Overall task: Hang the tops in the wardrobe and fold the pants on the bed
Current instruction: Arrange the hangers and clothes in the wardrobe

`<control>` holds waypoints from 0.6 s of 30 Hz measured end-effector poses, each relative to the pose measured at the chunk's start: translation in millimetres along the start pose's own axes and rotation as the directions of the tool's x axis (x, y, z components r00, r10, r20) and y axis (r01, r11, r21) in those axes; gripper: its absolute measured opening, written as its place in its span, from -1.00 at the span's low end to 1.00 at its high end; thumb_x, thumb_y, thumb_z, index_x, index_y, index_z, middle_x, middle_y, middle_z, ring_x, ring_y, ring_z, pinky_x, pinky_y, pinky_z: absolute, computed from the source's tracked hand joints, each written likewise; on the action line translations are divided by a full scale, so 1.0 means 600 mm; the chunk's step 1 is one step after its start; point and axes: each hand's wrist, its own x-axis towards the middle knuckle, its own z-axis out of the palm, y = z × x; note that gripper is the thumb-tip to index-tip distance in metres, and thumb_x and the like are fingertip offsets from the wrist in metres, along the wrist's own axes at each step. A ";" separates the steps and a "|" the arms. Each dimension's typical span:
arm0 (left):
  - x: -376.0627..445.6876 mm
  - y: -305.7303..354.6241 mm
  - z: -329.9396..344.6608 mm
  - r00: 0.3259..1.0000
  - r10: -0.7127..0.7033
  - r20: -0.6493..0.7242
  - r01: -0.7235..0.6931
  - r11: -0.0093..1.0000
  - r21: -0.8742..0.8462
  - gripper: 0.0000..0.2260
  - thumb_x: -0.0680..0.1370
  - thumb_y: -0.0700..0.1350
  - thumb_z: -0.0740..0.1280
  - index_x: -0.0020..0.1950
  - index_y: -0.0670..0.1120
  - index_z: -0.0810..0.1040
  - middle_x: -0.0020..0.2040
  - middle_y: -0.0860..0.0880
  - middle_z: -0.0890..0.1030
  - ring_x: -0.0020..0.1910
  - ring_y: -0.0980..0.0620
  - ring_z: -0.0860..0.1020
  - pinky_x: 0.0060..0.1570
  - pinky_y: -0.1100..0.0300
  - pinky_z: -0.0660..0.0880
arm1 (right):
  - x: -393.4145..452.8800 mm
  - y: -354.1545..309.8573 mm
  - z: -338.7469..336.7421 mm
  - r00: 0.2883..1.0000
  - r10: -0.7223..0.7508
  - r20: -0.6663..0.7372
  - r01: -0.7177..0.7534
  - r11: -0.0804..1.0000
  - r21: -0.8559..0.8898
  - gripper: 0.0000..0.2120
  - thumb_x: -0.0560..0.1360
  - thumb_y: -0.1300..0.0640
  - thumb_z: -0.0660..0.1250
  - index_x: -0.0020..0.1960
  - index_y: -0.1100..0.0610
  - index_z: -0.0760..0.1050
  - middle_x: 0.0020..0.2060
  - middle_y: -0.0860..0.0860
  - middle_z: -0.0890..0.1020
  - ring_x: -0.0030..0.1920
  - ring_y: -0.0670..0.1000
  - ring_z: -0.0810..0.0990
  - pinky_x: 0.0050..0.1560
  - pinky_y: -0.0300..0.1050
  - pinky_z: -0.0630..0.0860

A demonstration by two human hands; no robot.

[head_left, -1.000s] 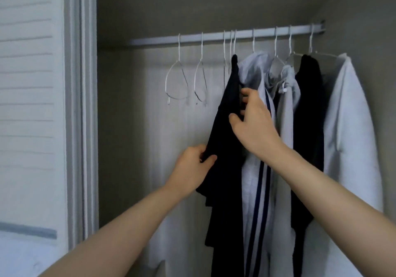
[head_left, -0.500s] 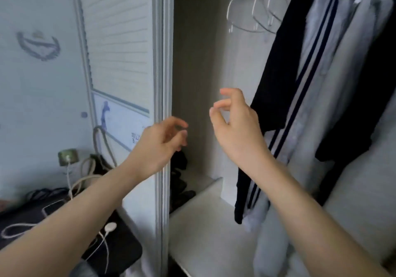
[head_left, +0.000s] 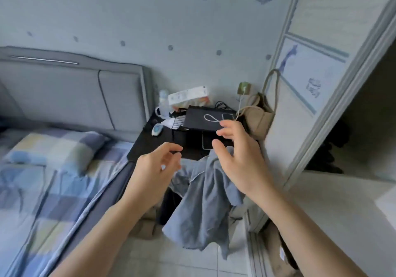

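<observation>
Change: the view has swung left, from the wardrobe's hanging tops to the bed and nightstand; both hands, which touched the dark top a second ago, now hold nothing.
Bed point(head_left: 53, 182): far left, checked cover, a pillow point(head_left: 57, 148) at its head against the grey headboard point(head_left: 70, 92); its right edge runs from near left up to the nightstand.
Left hand point(head_left: 155, 173): raised mid-frame, fingers loosely curled, empty, just left of the grey garment.
Grey garment point(head_left: 205, 199): heaped over the near edge of the nightstand and hanging down toward the floor, between the two hands; whether it is a top or pants cannot be told.
Nightstand point(head_left: 165, 143): black, against the far wall, crowded with a black bag point(head_left: 203, 120), a bottle point(head_left: 164, 103) and cables.
Right hand point(head_left: 240, 158): above the garment's top, fingers spread and relaxed, gripping nothing.
Tan bag point(head_left: 259, 118): leans between nightstand and wardrobe door.
Wardrobe point(head_left: 334, 96): right, door edge slanting, its opening dark beyond.
Open room: a narrow strip of pale floor point(head_left: 162, 259) near, between bed edge and wardrobe.
</observation>
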 end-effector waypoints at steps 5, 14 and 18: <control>-0.188 -0.113 -0.144 0.946 -0.234 -0.226 0.263 0.959 0.109 -0.83 0.57 0.06 0.24 -0.03 0.39 0.47 -0.27 0.28 0.62 -0.25 0.27 0.59 -0.26 0.43 0.42 | -0.067 -0.098 0.189 0.946 -0.133 0.297 0.102 0.988 0.117 -0.64 0.56 0.09 0.28 0.33 0.07 0.37 0.14 -0.07 0.56 0.20 -0.16 0.48 0.19 -0.36 0.34; -0.645 -0.237 -0.369 0.553 -0.620 -0.557 0.785 0.612 0.099 -0.88 0.59 -0.05 0.29 0.07 0.14 0.55 -0.28 0.08 0.65 -0.26 0.10 0.60 -0.15 0.06 0.53 | -0.301 -0.322 0.507 0.618 -0.386 0.685 0.230 0.922 0.313 -0.64 0.55 0.09 0.30 0.32 0.11 0.39 0.16 -0.03 0.56 0.20 -0.08 0.49 0.15 -0.31 0.34; -0.835 -0.258 -0.441 0.399 -0.715 -0.573 0.893 0.445 0.066 -0.89 0.60 -0.05 0.28 0.08 0.08 0.56 -0.31 0.08 0.61 -0.31 0.11 0.55 -0.21 0.07 0.51 | -0.439 -0.428 0.629 0.450 -0.442 0.776 0.229 0.897 0.378 -0.67 0.55 0.12 0.29 0.29 0.12 0.40 0.13 0.02 0.57 0.17 -0.02 0.51 0.14 -0.19 0.39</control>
